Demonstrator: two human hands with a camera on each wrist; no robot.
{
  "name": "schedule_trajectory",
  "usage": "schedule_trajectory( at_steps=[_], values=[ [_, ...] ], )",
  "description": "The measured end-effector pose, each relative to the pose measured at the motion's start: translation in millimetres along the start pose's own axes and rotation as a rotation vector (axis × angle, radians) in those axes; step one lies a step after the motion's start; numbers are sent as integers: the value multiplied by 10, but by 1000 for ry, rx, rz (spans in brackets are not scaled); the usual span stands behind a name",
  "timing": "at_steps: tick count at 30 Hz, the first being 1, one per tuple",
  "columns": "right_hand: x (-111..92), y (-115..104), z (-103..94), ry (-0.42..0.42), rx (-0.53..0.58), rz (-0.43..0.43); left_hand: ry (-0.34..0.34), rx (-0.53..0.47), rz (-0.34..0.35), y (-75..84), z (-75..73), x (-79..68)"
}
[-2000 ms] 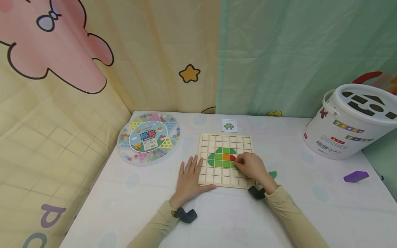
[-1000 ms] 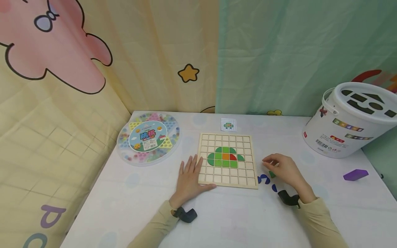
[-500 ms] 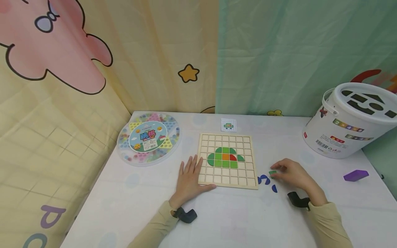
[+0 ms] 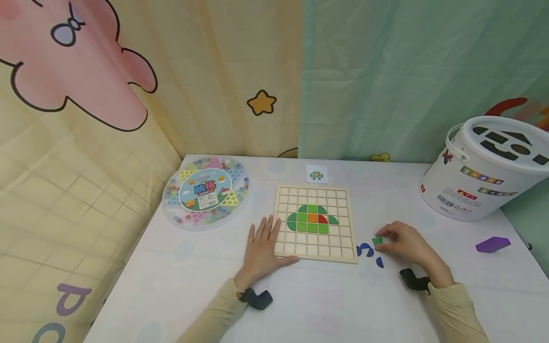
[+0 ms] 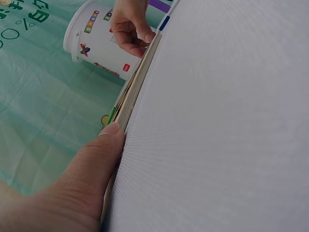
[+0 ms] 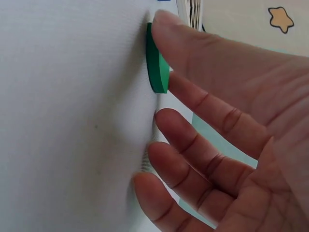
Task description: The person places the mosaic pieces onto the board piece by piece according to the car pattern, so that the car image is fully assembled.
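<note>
In the head view my left hand [image 4: 260, 247] lies with spread, straight fingers on the lower left edge of a wooden grid board [image 4: 288, 244]; its thumb [image 5: 96, 154] is along the board's near edge in the left wrist view. Green, orange and red tiles [image 4: 312, 217] fill cells in the board's middle. To the right of the board, my right hand [image 4: 405, 244] pinches a green tile with a curved edge [image 6: 157, 63] between thumb and index finger, low at the tabletop. Several blue half-round tiles [image 4: 380, 262] lie between this hand and the board.
A small picture card [image 4: 316, 174] lies behind the board. On the left is a round Chinese checkers set [image 4: 206, 193]. A white bucket with a shape-cut lid [image 4: 476, 176] stands at the back right, with a purple block [image 4: 493, 245] in front of it.
My right hand left the board, uncovering a green tile beside the red one, and moved right and down to the loose green tile, which it now pinches. The left hand stayed put.
</note>
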State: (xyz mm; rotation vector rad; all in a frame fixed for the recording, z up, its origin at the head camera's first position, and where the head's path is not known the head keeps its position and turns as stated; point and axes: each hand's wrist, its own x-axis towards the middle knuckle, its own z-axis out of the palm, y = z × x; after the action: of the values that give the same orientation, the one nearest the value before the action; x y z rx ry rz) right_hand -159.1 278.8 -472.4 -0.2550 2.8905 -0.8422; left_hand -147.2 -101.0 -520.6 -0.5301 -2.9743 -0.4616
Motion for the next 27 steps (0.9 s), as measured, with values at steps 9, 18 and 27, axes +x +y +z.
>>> schedule_trajectory(
  at_steps=[9, 18, 27],
  values=[
    [-11, -1, 13, 31, -4, -17, 2, 3, 1, 12, -23, 0],
    [-74, 15, 16, 72, 67, -40, -6, -3, -1, 16, -25, -3],
    [0, -176, 16, 56, 101, -77, -4, 7, 1, 11, -43, 2]
  ],
)
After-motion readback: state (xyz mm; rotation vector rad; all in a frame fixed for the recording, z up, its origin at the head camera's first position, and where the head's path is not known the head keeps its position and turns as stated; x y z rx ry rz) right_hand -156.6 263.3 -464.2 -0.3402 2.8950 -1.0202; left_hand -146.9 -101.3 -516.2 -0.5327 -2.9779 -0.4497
